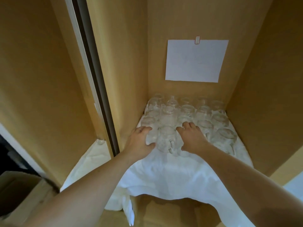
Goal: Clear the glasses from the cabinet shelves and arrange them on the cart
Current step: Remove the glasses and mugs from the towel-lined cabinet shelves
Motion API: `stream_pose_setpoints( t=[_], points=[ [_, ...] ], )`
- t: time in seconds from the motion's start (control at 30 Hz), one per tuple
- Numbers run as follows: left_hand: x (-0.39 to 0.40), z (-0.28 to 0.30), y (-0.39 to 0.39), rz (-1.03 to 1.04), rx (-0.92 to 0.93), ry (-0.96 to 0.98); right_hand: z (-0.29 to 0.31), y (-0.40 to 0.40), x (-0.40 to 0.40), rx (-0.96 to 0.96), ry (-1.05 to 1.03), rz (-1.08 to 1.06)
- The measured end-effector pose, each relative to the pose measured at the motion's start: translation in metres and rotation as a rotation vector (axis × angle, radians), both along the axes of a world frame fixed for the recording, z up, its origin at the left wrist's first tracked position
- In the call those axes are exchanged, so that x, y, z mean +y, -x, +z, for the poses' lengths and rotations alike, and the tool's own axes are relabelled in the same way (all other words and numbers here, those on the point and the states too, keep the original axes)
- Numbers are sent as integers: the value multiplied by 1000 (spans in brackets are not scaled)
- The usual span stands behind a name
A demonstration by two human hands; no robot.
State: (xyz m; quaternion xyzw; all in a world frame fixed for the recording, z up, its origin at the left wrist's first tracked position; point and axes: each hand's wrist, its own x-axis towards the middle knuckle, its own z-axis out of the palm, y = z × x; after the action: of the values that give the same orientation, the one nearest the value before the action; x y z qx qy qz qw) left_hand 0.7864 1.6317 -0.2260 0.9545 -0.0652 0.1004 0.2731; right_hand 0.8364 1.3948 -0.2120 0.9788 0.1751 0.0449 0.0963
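Reaching into cabinet shelf (172, 174) lined with white cloth (164, 177), left hand (141, 141) and right hand (191, 138) curling onto front-row glasses (167, 138), grasp not yet certain; best lifted straight up, clear of touching neighbours, without dragging cloth.

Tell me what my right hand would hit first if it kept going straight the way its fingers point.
Most likely the clear glasses just beyond the right hand, then the cabinet's back wall; depth is hard to judge.
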Motion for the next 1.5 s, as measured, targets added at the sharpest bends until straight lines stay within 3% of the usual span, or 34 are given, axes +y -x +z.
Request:
stream_pose_setpoints(
  t=[0.4, 0.5, 0.73, 1.13, 1.5],
  points=[
    [4, 13, 35, -25, -37, 86, 6, 48, 26, -104, -109, -88],
    [20, 11, 55, -72, -37, 19, 5, 71, 51, -106, -133, -101],
    [103, 14, 114, -34, -23, 25, 4, 134, 138, -29, -175, -76],
    [305, 3, 224, 272, 64, -55, -23, 218, 328, 105, -311, 72],
    [379, -41, 223, 388, 209, -80, -71, 225, 406, 304, -361, 42]
  ],
)
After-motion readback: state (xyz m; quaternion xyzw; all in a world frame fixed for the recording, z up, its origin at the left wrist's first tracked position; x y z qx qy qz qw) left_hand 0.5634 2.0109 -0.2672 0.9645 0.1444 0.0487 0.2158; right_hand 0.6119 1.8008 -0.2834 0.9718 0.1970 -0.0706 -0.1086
